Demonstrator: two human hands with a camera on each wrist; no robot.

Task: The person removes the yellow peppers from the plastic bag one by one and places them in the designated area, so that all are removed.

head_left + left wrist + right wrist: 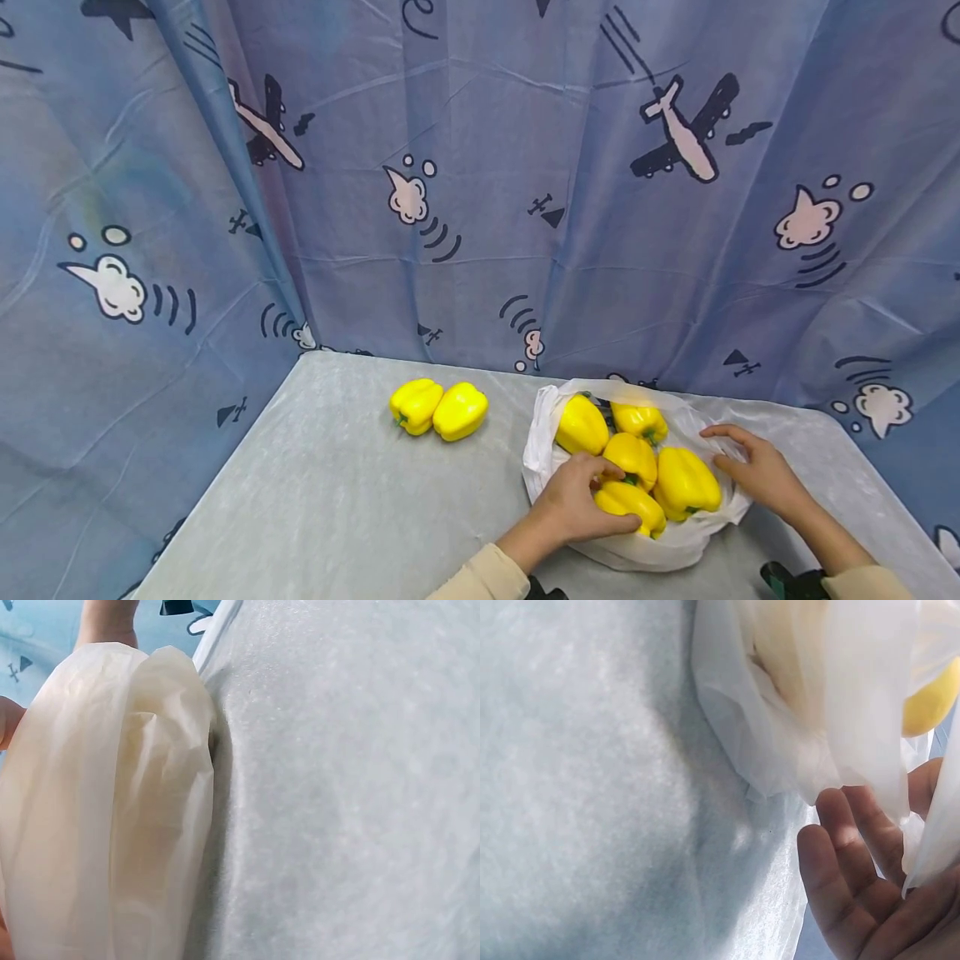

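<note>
A white plastic bag [660,554] stands with its mouth wide on the table, several yellow bell peppers [686,483] inside. My left hand [577,504] reaches over the near left rim and grips the nearest yellow bell pepper [633,504] between thumb and fingers. At the bag's right rim, my right hand [765,471] holds the edge, its thumb over the rim. The right wrist view shows the fingers [840,832] loosely bent against the outside of the plastic. In the left wrist view the bag's side [97,810] hides most of the left hand.
Two more yellow bell peppers [461,411] lie side by side on the grey-white table cover [315,492], left of the bag. A blue curtain [480,167] printed with planes hangs behind and to the left. Dark straps show at both wrists.
</note>
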